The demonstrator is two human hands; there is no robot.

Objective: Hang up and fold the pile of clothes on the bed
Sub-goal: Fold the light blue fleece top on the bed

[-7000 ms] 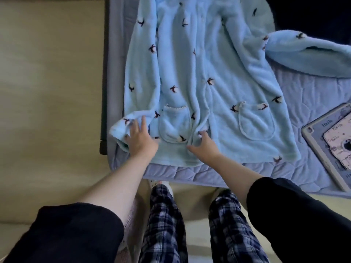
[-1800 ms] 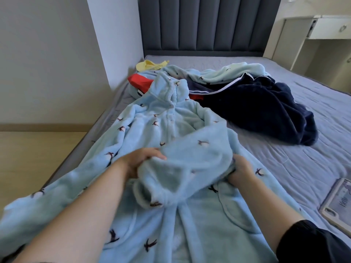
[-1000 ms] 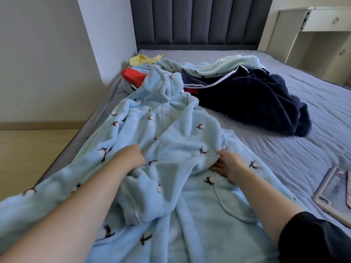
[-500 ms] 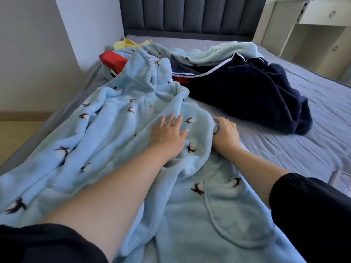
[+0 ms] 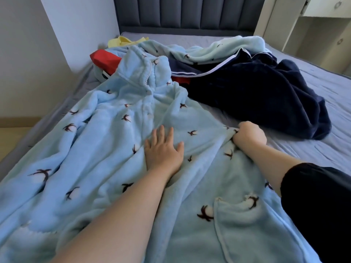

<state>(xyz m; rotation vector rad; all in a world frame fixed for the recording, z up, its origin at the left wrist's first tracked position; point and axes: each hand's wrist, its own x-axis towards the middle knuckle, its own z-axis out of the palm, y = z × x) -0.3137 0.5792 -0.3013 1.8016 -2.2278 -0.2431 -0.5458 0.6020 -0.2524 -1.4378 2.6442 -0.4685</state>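
The light blue fleece robe [image 5: 117, 149], dotted with small dark bird figures, lies spread lengthwise along the left side of the bed [image 5: 313, 152]. Its hood [image 5: 144, 65] points toward the padded grey headboard [image 5: 186, 12], and its lower part runs off the bottom of your view.

Your left hand [image 5: 163, 150] lies flat on the middle of the robe, palm down, fingers straight and slightly spread, pressing the fleece. Your right hand [image 5: 249, 136] is at the robe's right edge, fingers curled tight around a bunch of the fabric, just beside the bare quilted cover. A patch pocket [image 5: 243, 224] shows on the robe below your right forearm, close to your black sleeve [image 5: 319, 205].

The rest of the pile sits nearer the head of the bed. A navy garment [image 5: 256, 99] with white piping is heaped to the right of the hood, near your right hand but apart from it. A pale blue fleece piece [image 5: 218, 48] drapes along its far side. A red garment [image 5: 104, 57] shows from under the hood on the left, and yellow cloth [image 5: 121, 39] lies behind it, by the wall [image 5: 81, 25]. A pale cabinet [image 5: 303, 35] stands to the right of the bed.
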